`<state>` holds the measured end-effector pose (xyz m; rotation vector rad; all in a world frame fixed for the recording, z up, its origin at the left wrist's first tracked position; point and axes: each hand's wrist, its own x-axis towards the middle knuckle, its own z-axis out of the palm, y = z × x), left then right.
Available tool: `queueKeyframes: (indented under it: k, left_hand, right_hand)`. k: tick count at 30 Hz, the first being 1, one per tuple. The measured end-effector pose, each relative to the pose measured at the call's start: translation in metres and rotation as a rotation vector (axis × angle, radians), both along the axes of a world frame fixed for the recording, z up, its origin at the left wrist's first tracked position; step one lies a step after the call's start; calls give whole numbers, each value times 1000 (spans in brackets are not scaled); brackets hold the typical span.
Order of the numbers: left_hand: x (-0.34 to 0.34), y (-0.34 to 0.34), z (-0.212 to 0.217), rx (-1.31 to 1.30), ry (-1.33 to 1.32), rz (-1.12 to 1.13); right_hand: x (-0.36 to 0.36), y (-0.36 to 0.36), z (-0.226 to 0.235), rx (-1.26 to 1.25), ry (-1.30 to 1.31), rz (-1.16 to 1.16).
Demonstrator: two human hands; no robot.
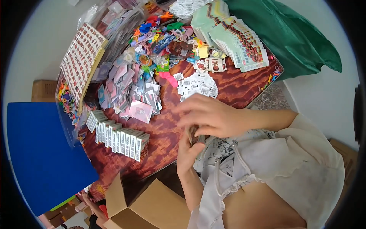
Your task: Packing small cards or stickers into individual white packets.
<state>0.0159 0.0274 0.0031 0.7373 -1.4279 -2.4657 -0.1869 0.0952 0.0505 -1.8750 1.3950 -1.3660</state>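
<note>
My left hand [187, 153] is closed round a small dark-brown patterned packet [193, 131], held near the table's front edge before my body. Only part of the packet shows between the fingers, so its exact kind is unclear. Just above it is my right hand [211, 116], somewhat blurred, with its fingers stretched out and apart. The thumb of that hand lies close to the packet; whether it touches is hard to tell. Beyond the right fingers lies a pile of small white printed slips [198, 84]. To the left a row of small white-edged boxes [121, 139] stands on the table [167, 124].
Pink and grey cards [131, 89] lie heaped behind the boxes. Colourful small trinkets [164, 40] fill the back, beside fanned pale-green card packages [240, 42]. A sheet stack [82, 57] leans at left. An open carton [156, 202] stands below the front edge; another person's arm [93, 208] shows lower left.
</note>
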Motion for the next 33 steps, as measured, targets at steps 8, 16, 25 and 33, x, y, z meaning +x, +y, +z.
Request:
queueKeyframes:
  k: [8, 16, 25, 33]
  left_hand:
    - [-5, -3, -3, 40, 55, 167]
    - [7, -3, -27, -48, 18, 179]
    - [-8, 9, -24, 134, 163, 445]
    - [-24, 14, 17, -458, -93, 489]
  right_hand:
    - [0, -6, -25, -54, -62, -183]
    - [-3, -8, -38, 310, -376, 144]
    - [12, -5, -51, 238, -516, -49]
    - [10, -3, -53, 191, -508, -236]
